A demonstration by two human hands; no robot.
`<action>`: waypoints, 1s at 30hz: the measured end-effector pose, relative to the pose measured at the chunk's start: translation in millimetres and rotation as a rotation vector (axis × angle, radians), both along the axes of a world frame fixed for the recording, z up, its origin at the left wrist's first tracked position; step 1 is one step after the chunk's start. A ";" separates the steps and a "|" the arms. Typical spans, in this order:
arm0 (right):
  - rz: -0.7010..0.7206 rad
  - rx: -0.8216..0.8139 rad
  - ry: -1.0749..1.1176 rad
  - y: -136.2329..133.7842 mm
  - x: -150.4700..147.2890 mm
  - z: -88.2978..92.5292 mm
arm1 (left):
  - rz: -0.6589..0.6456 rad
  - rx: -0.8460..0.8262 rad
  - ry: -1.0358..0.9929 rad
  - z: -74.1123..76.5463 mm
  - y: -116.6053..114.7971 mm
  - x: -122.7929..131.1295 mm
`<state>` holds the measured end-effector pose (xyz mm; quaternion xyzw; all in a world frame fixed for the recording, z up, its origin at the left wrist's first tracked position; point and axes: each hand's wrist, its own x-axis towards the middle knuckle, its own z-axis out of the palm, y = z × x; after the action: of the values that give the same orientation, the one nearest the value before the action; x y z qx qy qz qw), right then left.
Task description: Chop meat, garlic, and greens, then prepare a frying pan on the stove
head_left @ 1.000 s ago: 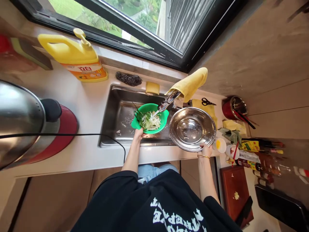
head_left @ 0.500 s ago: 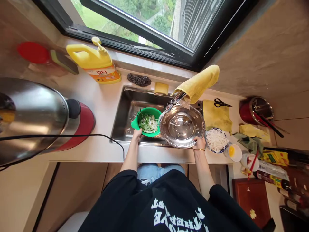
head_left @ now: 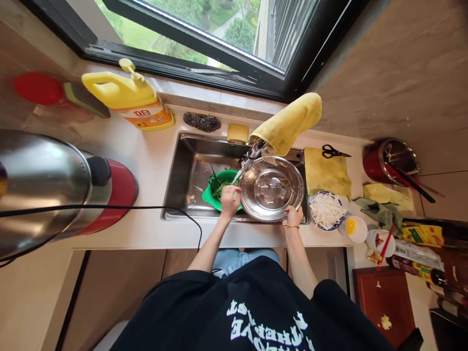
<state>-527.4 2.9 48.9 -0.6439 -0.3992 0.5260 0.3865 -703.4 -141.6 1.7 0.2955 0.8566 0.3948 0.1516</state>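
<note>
My right hand (head_left: 293, 214) grips the near right rim of a shiny metal basin (head_left: 249, 206), which sits over the right part of the sink. Above the near right side of a green colander (head_left: 207, 197), my left hand (head_left: 230, 200) has loosely bent fingers, the thumb apart, and no visible object in it. The colander is in the sink (head_left: 183, 161) with leafy greens (head_left: 214, 185) inside; my left hand hides part of the contents. A stream of water runs from the faucet (head_left: 253, 152) beside my left fingers. A yellow cloth (head_left: 292, 122) hangs over the faucet.
Behind the sink are a yellow detergent bottle (head_left: 142, 109), a steel scourer (head_left: 202, 121) and a sponge (head_left: 238, 132). At right are scissors (head_left: 334, 152) on a cloth, a bowl of white shreds (head_left: 326, 209) and a cup with egg yolk (head_left: 354, 228). A black cord (head_left: 146, 206) crosses the left counter.
My left hand has let go of the colander's rim and moved right, over its contents near the water. The colander sits slightly lower in view. My right hand still holds the basin.
</note>
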 end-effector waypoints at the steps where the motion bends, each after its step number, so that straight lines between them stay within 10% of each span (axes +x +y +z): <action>1: -0.020 0.006 0.014 -2.6 -1.3 -0.5 | -0.262 -0.010 0.044 5.3 17.2 12.3; 4: -0.021 0.020 0.035 -11.2 -4.2 0.1 | -0.660 -0.182 0.189 9.2 66.6 43.5; 11: 0.006 0.114 0.000 -13.7 0.6 3.5 | -0.763 -0.308 0.244 11.4 105.4 57.6; 20: -0.081 0.095 -0.007 10.4 31.0 9.5 | -0.069 -0.641 0.119 35.4 17.0 -23.5; 30: 0.131 -0.164 0.060 -11.3 11.2 28.1 | -0.781 -0.032 0.435 41.4 135.5 65.6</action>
<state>-516.2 -8.4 77.0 -0.6299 -0.3844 0.5999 0.3093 -637.8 -6.1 43.1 0.6705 0.6988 0.2233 0.1104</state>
